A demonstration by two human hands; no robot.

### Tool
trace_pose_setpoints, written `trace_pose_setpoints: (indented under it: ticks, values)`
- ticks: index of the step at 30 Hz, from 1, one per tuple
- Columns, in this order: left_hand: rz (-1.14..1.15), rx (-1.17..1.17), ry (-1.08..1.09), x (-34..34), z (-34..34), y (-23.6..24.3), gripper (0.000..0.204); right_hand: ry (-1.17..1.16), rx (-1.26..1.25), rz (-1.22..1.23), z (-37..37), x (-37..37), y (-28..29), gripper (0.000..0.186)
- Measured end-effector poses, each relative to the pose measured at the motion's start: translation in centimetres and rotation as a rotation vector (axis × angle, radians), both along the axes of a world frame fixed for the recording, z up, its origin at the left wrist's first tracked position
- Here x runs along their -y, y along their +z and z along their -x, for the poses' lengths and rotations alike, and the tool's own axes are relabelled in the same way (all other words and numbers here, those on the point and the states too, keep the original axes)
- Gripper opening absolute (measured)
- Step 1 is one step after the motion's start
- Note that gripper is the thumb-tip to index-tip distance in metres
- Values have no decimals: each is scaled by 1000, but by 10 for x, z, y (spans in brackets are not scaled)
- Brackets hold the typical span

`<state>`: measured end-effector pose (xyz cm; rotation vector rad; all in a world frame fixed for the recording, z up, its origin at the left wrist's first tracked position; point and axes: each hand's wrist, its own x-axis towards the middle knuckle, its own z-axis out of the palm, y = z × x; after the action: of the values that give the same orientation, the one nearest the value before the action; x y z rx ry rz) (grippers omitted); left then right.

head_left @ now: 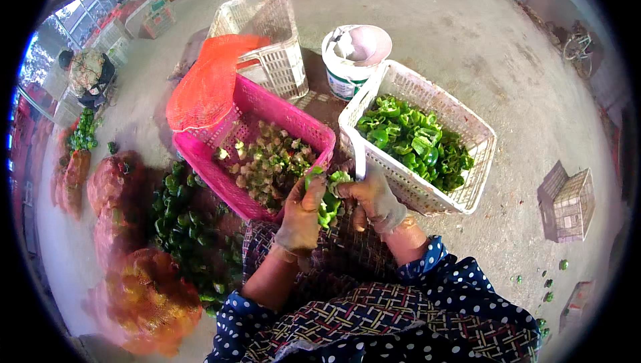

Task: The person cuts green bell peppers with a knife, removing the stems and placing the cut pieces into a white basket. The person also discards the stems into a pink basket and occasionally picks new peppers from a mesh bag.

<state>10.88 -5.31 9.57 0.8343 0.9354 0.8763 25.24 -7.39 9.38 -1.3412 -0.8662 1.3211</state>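
My gloved left hand (pixel 300 219) is closed around a split green bell pepper (pixel 328 211), above my lap. Against it, my gloved right hand (pixel 377 201) pinches a pale green pepper core (pixel 339 178) between thumb and fingers. Just beyond my left hand stands a pink plastic crate (pixel 254 213) with a heap of seedy pepper cores (pixel 270 162) in it. Beyond my right hand, a white plastic crate (pixel 417 203) holds cut green pepper pieces (pixel 417 139). An orange mesh sack (pixel 207 86) hangs over the pink crate's far left corner.
Whole green peppers (pixel 177 213) lie piled on the floor at my left, beside filled mesh sacks (pixel 143 296). Behind the crates stand another white crate (pixel 284 62) and a white bucket (pixel 337 72). Another person (pixel 90 72) sits at the far left. A crate (pixel 567 206) lies at right.
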Motion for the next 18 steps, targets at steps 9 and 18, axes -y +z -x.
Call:
trace_pose_setpoints:
  ticks: [9,18]
  values:
    - [61,129,-44,-25,6,-31,37,92,-870,48,1,-15,-37,15]
    - [-126,140,-15,-72,-47,-5,49,-168,-983,200,6,-16,-56,14]
